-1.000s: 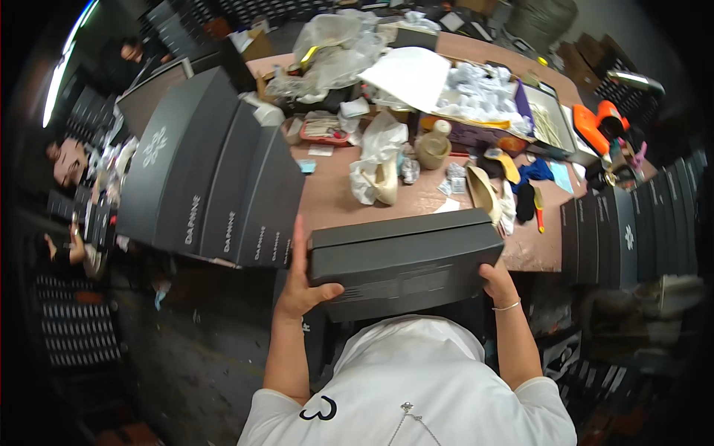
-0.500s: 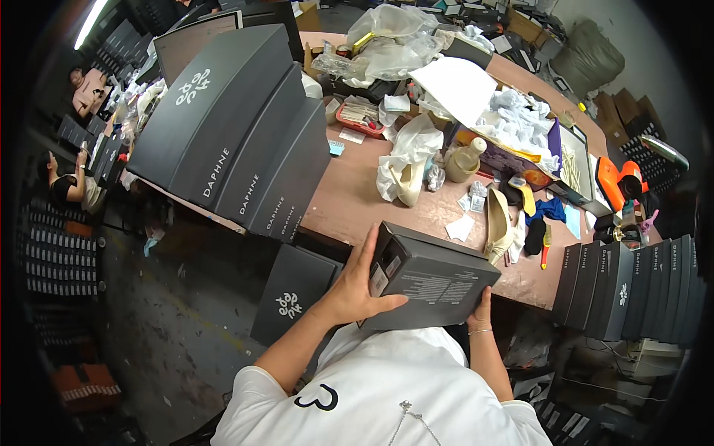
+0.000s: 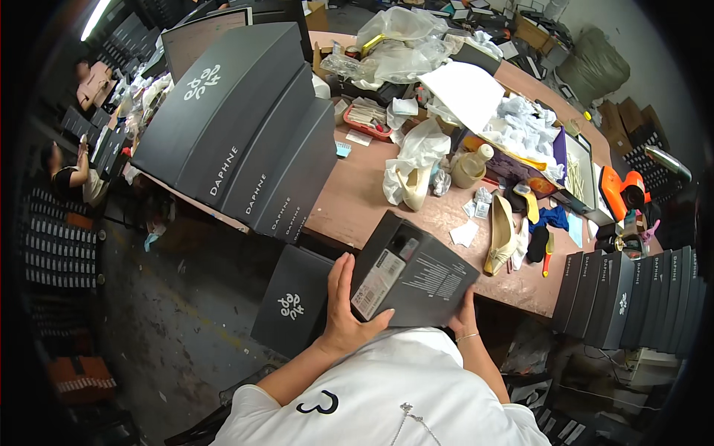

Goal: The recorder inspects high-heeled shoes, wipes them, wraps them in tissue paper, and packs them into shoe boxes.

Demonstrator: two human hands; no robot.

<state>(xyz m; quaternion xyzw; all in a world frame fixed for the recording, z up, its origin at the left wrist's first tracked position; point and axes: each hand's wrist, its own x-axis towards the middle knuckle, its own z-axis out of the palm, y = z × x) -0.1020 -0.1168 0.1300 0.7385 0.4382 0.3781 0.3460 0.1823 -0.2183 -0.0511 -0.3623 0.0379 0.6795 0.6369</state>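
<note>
Between my two hands a dark grey shoebox (image 3: 439, 286) is held tilted in front of my chest. Its end with a white label and its printed face are turned toward me. My left hand (image 3: 346, 308) presses on the label end, thumb along the lower edge. Wrapped round the opposite end, my right hand (image 3: 465, 312) has most of its fingers hidden by the box. Beyond the box a cream shoe (image 3: 500, 234) lies on the pinkish table (image 3: 353, 201). A second cream shoe (image 3: 413, 187), partly wrapped in white paper, stands farther back.
Large dark shoeboxes (image 3: 223, 126) are stacked at the left table edge, with another shoebox (image 3: 291, 293) below. More shoeboxes (image 3: 625, 293) stand in a row at right. A squeeze bottle (image 3: 471, 166), an orange tool (image 3: 611, 192) and a paper-filled box (image 3: 558, 145) crowd the tabletop. Two people sit far left.
The shoebox has turned so its labelled end faces me more, and it has shifted slightly left. My left hand has slid lower on that end; my right hand has moved left with the box.
</note>
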